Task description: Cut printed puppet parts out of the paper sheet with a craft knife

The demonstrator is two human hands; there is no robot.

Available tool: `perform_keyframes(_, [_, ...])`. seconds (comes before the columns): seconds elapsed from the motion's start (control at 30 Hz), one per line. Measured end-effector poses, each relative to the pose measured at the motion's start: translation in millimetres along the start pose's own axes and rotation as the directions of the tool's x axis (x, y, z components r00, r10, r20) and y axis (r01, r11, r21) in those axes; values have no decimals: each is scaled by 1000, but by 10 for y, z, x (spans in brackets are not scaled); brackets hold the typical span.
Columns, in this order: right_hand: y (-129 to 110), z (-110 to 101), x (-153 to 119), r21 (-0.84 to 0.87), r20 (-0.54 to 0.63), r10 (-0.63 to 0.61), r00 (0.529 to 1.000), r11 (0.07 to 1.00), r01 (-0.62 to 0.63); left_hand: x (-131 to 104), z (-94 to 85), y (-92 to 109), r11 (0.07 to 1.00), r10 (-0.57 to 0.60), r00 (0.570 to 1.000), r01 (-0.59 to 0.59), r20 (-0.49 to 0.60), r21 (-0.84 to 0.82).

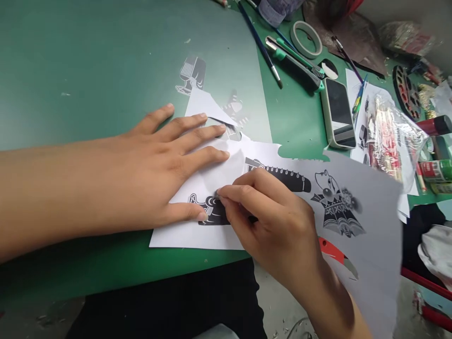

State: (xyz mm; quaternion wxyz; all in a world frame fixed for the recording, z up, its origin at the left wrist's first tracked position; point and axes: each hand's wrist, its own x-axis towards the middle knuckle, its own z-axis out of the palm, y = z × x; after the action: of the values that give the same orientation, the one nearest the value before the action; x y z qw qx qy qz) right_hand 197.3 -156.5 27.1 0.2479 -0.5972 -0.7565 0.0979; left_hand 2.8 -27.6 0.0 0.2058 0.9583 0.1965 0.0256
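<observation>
A white sheet (374,197) printed with black and grey figures lies partly on the green table and hangs past its front edge. My left hand (158,160) rests flat on the sheet's left part, fingers spread, thumb beside a black printed figure (217,213). My right hand (271,212) is closed in a pinch over that same figure; whatever is between its fingertips is too small to make out. Above my left fingertips sits a cut white paper piece (208,104). Part of a red and grey printed shape (332,249) shows right of my right wrist.
Back right on the green table (88,61) are a paintbrush (259,42), a cutter knife (296,63), a tape roll (306,39) and a phone (338,113). Farther right lie a plastic-wrapped bundle (386,136) and a green can (436,168). Small cut-outs (192,74) lie beyond my left hand.
</observation>
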Motion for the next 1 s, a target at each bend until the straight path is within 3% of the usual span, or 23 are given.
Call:
perform_keyframes(0.3, [-39,1,12,-67,-6,15,1000,998,-15,17,6,30,998,-56,998,56,18,-25])
perform_keyframes(1.0, [5,-4,-5,-129,-2,-51,999,990,50,-8,38,-16,994,76,994,-70,-76,80])
